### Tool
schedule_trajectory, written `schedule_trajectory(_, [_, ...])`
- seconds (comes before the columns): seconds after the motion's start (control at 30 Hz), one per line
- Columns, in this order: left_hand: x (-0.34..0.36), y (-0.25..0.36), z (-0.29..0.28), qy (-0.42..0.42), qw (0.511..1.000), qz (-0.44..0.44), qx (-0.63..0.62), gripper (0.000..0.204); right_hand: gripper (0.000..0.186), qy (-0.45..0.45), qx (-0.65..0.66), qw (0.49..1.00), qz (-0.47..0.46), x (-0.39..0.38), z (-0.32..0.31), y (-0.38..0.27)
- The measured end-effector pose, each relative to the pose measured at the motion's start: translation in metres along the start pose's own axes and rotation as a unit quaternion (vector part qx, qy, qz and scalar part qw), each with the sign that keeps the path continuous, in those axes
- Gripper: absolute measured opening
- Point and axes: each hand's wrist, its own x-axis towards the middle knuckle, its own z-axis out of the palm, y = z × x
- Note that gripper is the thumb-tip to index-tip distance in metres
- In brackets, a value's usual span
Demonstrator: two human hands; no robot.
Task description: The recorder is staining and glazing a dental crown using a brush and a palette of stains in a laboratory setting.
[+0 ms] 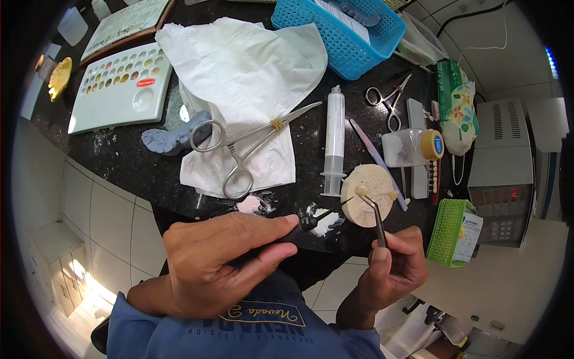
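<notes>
My left hand (pixel 224 254) is closed around a black-handled tool (pixel 308 223) with a slender dark tip; most of its handle is hidden. Its tip reaches to the left edge of a round cream-coloured disc (pixel 369 210). In my right hand (pixel 393 263) are bent-nosed tweezers (pixel 376 218), pinched between thumb and fingers. Their ends meet a small tooth-coloured piece (pixel 361 191) over the disc; whether they grip it or only touch it is unclear. Another small yellowish piece (pixel 392 195) sits at the disc's right side.
White powder (pixel 326 221) and pink powder (pixel 250 204) lie on the black counter. Beyond are large scissor-handled forceps (pixel 239 157) on white tissue (pixel 239 72), a syringe (pixel 335 131), a yellow-capped jar (pixel 406 148), a blue basket (pixel 335 39), a green basket (pixel 443 233) and a paint palette (pixel 119 99).
</notes>
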Motion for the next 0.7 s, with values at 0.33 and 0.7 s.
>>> schedule_trajectory(0.33, [0.0005,0.0001,0.0005,0.007,1.0,0.002,0.002,0.03,0.017,-0.007,-0.012,1.0,0.003,0.0009,0.0018,-0.0033])
schedule_trajectory(0.7, [-0.0008,-0.0005,0.0,0.009,1.0,0.002,0.005,0.029,0.017,-0.004,-0.016,1.0,-0.011,0.0014,0.0015,-0.0023])
